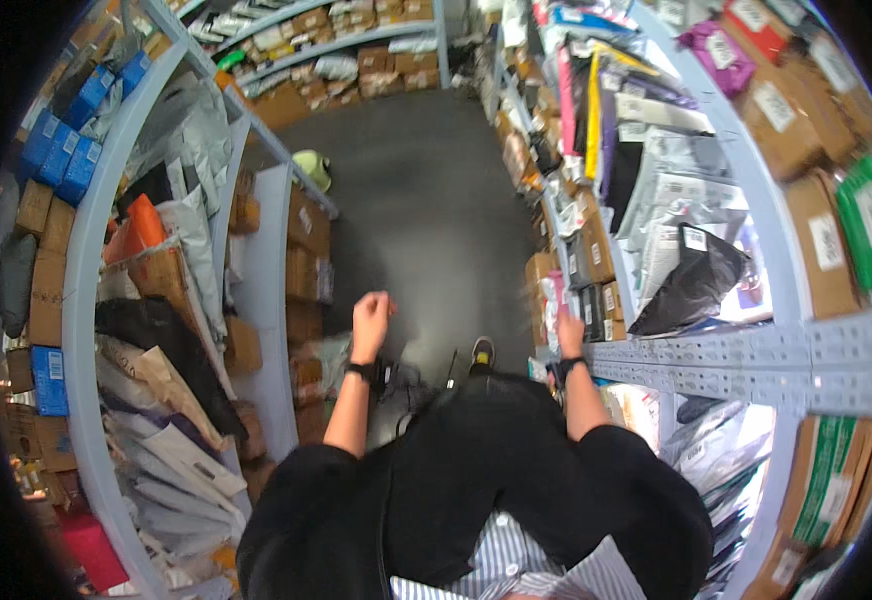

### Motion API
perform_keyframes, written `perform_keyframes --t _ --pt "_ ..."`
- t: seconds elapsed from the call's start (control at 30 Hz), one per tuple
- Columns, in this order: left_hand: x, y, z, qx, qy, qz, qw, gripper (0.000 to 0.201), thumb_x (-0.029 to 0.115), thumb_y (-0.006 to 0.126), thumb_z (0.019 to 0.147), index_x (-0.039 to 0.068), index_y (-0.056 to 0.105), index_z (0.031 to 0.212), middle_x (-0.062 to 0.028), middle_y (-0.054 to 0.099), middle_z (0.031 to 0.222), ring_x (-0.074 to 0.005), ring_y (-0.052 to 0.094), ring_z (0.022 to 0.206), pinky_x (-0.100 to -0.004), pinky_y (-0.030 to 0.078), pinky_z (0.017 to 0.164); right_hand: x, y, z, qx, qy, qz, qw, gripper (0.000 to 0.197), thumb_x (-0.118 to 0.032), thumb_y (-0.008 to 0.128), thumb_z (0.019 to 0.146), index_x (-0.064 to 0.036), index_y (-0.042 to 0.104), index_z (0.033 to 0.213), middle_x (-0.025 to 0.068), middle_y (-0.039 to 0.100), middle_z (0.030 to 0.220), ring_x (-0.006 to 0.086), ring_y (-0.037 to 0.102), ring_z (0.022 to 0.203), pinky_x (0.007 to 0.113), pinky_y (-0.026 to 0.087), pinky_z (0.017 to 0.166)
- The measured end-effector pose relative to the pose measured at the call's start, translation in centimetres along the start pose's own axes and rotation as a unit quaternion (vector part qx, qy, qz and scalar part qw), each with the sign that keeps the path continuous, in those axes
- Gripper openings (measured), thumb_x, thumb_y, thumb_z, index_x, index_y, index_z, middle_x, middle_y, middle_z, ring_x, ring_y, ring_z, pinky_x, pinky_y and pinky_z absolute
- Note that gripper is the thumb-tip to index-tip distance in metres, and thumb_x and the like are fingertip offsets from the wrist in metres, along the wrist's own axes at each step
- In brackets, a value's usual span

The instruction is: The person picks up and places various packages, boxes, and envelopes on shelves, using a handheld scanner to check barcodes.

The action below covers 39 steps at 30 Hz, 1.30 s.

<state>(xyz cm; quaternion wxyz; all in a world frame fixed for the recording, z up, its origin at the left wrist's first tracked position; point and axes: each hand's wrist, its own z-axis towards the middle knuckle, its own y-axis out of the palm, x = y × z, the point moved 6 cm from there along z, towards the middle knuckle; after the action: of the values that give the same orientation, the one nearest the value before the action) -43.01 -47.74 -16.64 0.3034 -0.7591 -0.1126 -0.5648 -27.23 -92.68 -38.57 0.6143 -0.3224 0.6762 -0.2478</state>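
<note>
My left hand [371,325] hangs over the aisle floor with its fingers curled in, and nothing shows in them. A dark band is on its wrist. Beside the lower right shelf is my right hand [570,335], close to a pink package [556,289]. Its fingers are small and partly hidden, so whether it touches the package cannot be told. Small brown boxes [612,300] and a black bag [694,275] lie on the shelving just right of that hand.
Grey metal racks full of parcels line both sides, with a left post [96,210] and a perforated right beam [716,362]. The dark floor [406,190] runs ahead to a far shelf [356,65]. A pale yellow-green object [312,171] sits by the left rack's end.
</note>
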Motion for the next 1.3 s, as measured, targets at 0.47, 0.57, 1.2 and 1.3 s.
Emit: perform_keyframes --t 0.47,0.57,1.2,1.3 --pt "4.3 -7.5 26.6 0.184 -0.071 -0.117 0.973 0.036 0.027 0.05 0.098 -0.003 0.064 0.084 -0.007 0.066 0.074 -0.0094 0.057 0.064 -0.023 0.045 0.059 -36.6 16.6 31.4 -0.244 -0.049 0.355 0.901 0.028 -0.026 0.06 0.088 -0.0033 0.071 0.077 -0.0067 0.039 0.048 0.0053 0.031 0.039 0.026 0.023 0.037" --pt "4.8 -10.7 34.9 0.219 -0.053 -0.09 0.97 0.036 0.026 0.051 0.097 -0.004 0.064 0.083 -0.0079 0.066 0.075 -0.01 0.057 0.065 -0.0232 0.046 0.061 -42.9 19.5 38.5 -0.238 -0.051 0.347 0.906 0.03 -0.029 0.059 0.09 -0.0038 0.071 0.079 -0.0067 0.039 0.049 0.0052 0.032 0.039 0.025 0.024 0.037" --pt "18.0 -12.2 86.1 0.281 -0.017 -0.088 0.955 0.016 0.012 0.058 0.092 -0.003 0.064 0.095 -0.007 0.068 0.085 -0.0091 0.06 0.075 -0.0221 0.048 0.069 -73.7 21.6 89.8 -0.288 -0.009 0.554 0.781 0.052 -0.042 0.031 0.099 -0.0004 0.062 0.102 -0.0016 0.038 0.052 0.0092 0.035 0.048 0.024 0.028 0.049" --pt "24.8 -14.2 94.8 0.3 0.036 -0.053 0.952 0.016 0.011 0.056 0.093 -0.004 0.064 0.095 -0.0081 0.068 0.086 -0.011 0.062 0.076 -0.0239 0.049 0.072 -83.3 25.0 96.4 -0.343 -0.048 0.531 0.773 0.051 -0.039 0.032 0.099 0.0003 0.064 0.097 -0.0023 0.041 0.052 0.0078 0.035 0.047 0.023 0.027 0.048"
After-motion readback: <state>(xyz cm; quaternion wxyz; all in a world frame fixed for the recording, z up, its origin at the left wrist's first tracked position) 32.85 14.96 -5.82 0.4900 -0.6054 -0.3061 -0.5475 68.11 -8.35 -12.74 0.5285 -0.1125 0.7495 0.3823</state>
